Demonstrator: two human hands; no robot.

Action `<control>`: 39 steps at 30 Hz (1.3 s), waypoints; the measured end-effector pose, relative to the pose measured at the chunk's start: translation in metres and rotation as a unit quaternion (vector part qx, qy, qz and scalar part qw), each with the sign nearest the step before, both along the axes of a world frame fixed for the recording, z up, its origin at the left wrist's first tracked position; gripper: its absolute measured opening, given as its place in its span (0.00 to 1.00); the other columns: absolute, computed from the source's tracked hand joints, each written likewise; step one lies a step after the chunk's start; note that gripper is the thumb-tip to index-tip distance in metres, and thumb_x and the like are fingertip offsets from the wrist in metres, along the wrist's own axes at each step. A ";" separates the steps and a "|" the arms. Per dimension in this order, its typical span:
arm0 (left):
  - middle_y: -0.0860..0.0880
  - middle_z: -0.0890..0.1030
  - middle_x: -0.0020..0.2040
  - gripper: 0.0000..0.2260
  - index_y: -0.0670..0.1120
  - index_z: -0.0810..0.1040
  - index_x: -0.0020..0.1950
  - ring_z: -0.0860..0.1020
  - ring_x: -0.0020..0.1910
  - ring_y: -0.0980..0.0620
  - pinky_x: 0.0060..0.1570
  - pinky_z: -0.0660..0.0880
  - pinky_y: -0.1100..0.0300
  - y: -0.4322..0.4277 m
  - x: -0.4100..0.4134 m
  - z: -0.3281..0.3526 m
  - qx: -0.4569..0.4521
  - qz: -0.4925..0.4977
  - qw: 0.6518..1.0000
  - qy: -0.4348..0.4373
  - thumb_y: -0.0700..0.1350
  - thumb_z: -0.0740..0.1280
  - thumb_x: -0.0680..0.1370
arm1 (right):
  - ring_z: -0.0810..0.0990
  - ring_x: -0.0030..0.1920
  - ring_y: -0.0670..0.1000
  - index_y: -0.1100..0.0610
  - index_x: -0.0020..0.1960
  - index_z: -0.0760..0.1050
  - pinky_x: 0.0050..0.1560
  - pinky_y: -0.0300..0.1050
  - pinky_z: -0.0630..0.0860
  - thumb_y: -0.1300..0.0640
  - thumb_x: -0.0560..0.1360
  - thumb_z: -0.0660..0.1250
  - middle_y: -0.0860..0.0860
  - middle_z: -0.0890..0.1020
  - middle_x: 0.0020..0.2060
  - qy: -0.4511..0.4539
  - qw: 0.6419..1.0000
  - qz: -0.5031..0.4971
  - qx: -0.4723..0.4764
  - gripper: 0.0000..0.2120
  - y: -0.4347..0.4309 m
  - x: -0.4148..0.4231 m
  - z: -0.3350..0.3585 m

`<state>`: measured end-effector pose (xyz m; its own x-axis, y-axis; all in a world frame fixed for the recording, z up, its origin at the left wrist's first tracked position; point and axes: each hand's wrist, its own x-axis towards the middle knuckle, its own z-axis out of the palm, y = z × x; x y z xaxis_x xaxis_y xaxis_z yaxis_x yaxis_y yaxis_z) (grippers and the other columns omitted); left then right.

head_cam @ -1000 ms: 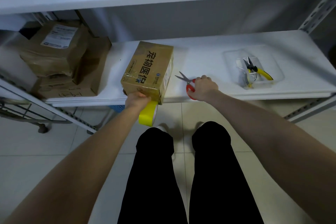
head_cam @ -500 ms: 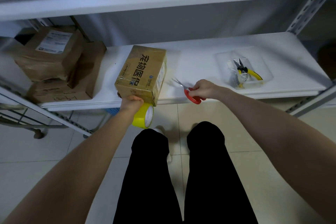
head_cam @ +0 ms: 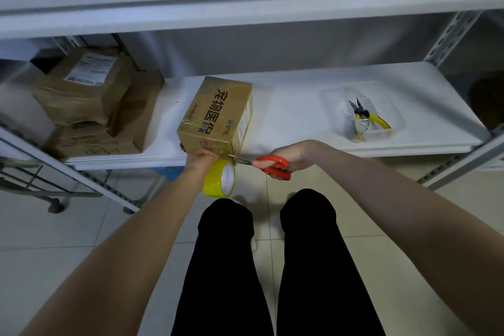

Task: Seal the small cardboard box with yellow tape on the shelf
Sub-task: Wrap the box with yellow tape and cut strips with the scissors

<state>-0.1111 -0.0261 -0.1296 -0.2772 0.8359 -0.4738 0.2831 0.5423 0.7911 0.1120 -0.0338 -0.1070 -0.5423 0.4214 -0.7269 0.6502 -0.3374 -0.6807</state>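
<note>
Small cardboard box: the small cardboard box point(head_cam: 218, 114) stands on the white shelf point(head_cam: 294, 117), left of the middle, with its near end at the shelf's front edge. It is brown, with large dark printed characters on top and glossy film across it.
Yellow tape roll: the yellow tape roll point(head_cam: 219, 181) hangs on edge just below the shelf's front edge, under the box's near right corner, its white core facing right.
Left hand: the left hand point(head_cam: 200, 162) is against the box's near face, fingers curled down and closed on the top of the roll. The knuckles hide the exact grip, so a strip running from roll to box is likely but not plainly seen.
Right hand: the right hand point(head_cam: 290, 154) is just right of the roll, in front of the shelf's front edge, fingers clamped through the handles of the scissors.
Scissors: the scissors point(head_cam: 272, 168) have red handles. Their blades point left, with the tips at the box's near right corner, just above the roll.
Tray: a clear tray point(head_cam: 330, 95) lies toward the shelf's right end and holds pliers point(head_cam: 375, 120) with yellow handles.
Cartons: stacked cartons point(head_cam: 90, 90) fill the shelf's left end, the top one tilted and bearing a white label.
Below: a blue basket point(head_cam: 169, 172) shows under the front edge, and the person's legs point(head_cam: 226, 254) in black trousers stand on pale floor tiles.
</note>
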 end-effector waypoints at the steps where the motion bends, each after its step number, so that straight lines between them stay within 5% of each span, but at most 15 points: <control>1: 0.44 0.76 0.49 0.12 0.47 0.73 0.34 0.72 0.50 0.49 0.53 0.68 0.59 0.000 -0.001 0.000 -0.003 0.001 1.000 -0.003 0.35 0.66 0.76 | 0.60 0.31 0.50 0.49 0.21 0.67 0.35 0.41 0.60 0.39 0.66 0.67 0.53 0.64 0.32 -0.006 1.000 0.004 0.003 0.21 0.001 -0.003 0.000; 6: 0.44 0.76 0.51 0.02 0.44 0.77 0.44 0.72 0.51 0.47 0.51 0.68 0.58 0.001 -0.003 0.001 -0.009 0.000 1.000 0.001 0.39 0.66 0.76 | 0.61 0.32 0.50 0.48 0.17 0.69 0.37 0.42 0.60 0.41 0.78 0.59 0.53 0.65 0.33 -0.023 0.999 -0.007 0.023 0.32 0.003 -0.010 0.000; 9: 0.44 0.77 0.57 0.12 0.41 0.77 0.58 0.73 0.53 0.47 0.53 0.70 0.57 0.003 -0.005 0.004 -0.014 -0.005 1.000 -0.003 0.40 0.68 0.75 | 0.60 0.31 0.50 0.50 0.23 0.69 0.36 0.42 0.60 0.41 0.78 0.60 0.53 0.65 0.33 -0.021 0.999 -0.012 0.028 0.26 0.003 -0.010 0.005; 12: 0.44 0.77 0.58 0.17 0.40 0.75 0.63 0.75 0.57 0.45 0.59 0.71 0.55 0.002 -0.007 0.003 -0.021 -0.007 1.000 -0.013 0.39 0.69 0.74 | 0.61 0.31 0.50 0.56 0.31 0.63 0.36 0.42 0.60 0.42 0.79 0.59 0.53 0.65 0.33 -0.032 0.998 -0.017 0.044 0.23 0.007 -0.008 0.012; 19: 0.42 0.79 0.60 0.23 0.41 0.75 0.64 0.77 0.59 0.42 0.63 0.73 0.46 0.001 -0.012 0.001 -0.044 -0.002 0.996 -0.077 0.39 0.74 0.70 | 0.64 0.31 0.50 0.57 0.35 0.66 0.38 0.43 0.63 0.41 0.77 0.61 0.53 0.68 0.31 -0.039 0.998 -0.006 0.052 0.22 0.011 -0.028 0.011; 28: 0.39 0.80 0.58 0.20 0.40 0.76 0.63 0.80 0.53 0.42 0.55 0.76 0.50 -0.002 -0.015 0.001 -0.052 -0.011 0.988 -0.145 0.35 0.72 0.71 | 0.69 0.28 0.48 0.57 0.34 0.70 0.32 0.38 0.68 0.39 0.75 0.64 0.51 0.72 0.29 -0.044 0.991 -0.007 0.127 0.23 0.017 -0.048 0.009; 36: 0.40 0.80 0.58 0.16 0.41 0.77 0.59 0.78 0.56 0.42 0.60 0.75 0.47 0.002 -0.019 0.001 -0.048 -0.030 0.995 -0.087 0.34 0.71 0.71 | 0.76 0.34 0.49 0.61 0.42 0.78 0.37 0.41 0.72 0.39 0.71 0.70 0.52 0.78 0.32 -0.083 0.973 0.036 0.212 0.23 0.021 -0.043 0.006; 39: 0.44 0.78 0.61 0.27 0.43 0.76 0.63 0.76 0.60 0.44 0.63 0.73 0.49 0.005 -0.018 0.010 -0.025 -0.082 0.996 0.000 0.42 0.77 0.65 | 0.76 0.35 0.50 0.66 0.47 0.79 0.38 0.42 0.72 0.40 0.71 0.70 0.54 0.78 0.34 -0.084 0.972 0.042 0.214 0.27 0.020 -0.044 0.011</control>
<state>-0.1292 -0.0206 -0.1201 -0.1390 0.8455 -0.5155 0.3719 0.5270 0.7642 0.0675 -0.0136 -0.0960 -0.4762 0.6640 -0.5764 0.7775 0.0117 -0.6288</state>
